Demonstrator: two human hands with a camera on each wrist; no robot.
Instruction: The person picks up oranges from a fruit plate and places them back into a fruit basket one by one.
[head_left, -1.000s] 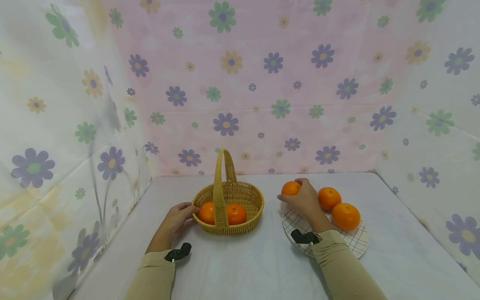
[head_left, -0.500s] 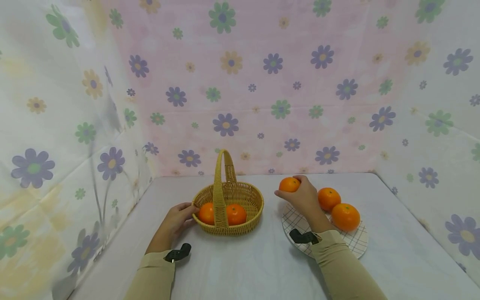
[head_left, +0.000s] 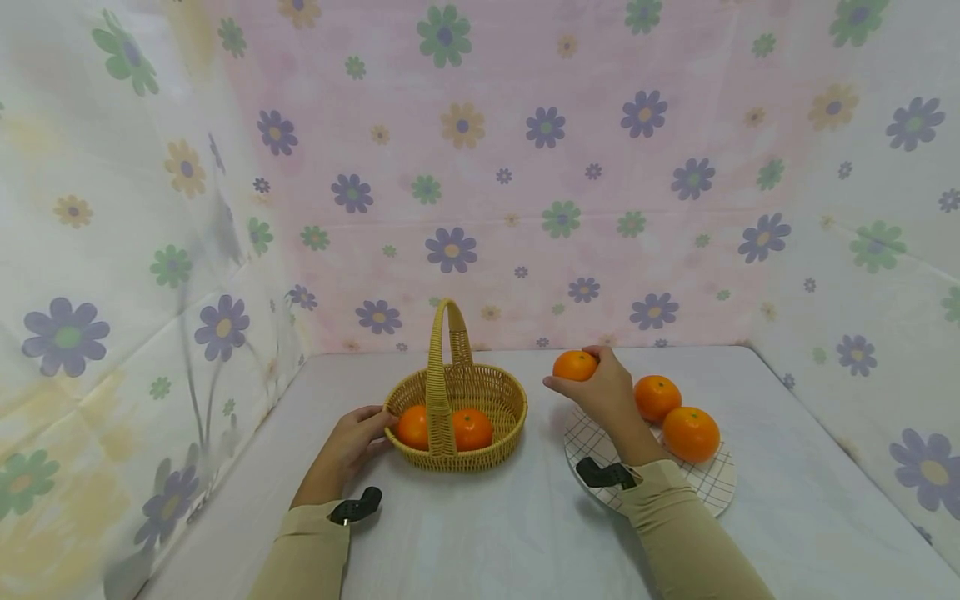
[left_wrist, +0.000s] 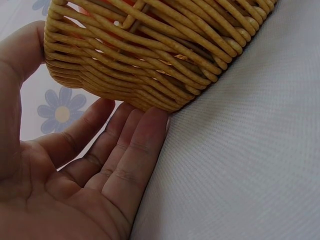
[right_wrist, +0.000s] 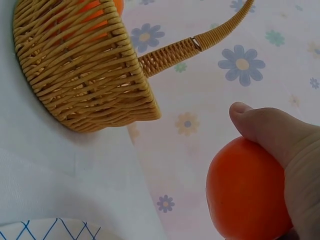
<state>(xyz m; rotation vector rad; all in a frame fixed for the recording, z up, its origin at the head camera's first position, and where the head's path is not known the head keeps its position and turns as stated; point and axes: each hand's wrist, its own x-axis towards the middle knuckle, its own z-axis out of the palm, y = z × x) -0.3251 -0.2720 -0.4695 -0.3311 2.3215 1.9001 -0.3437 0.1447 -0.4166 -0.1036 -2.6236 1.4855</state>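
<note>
White surface (head_left: 510, 533) below, right grip (head_left: 600, 392) clasps one round orange fruit (head_left: 573, 367); left grip (head_left: 356, 439), palm (left_wrist: 65, 202) seen only in left-wrist view, holds yellow wicker basket (head_left: 440, 417).

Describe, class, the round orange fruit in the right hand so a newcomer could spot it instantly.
On the white table, right of the yellow oval wicker basket, lies a round white checked plate. Near its far left edge, the right hand holds the round orange fruit. Unlike the two basket fruits and two plate fruits, it alone is gripped.
</note>
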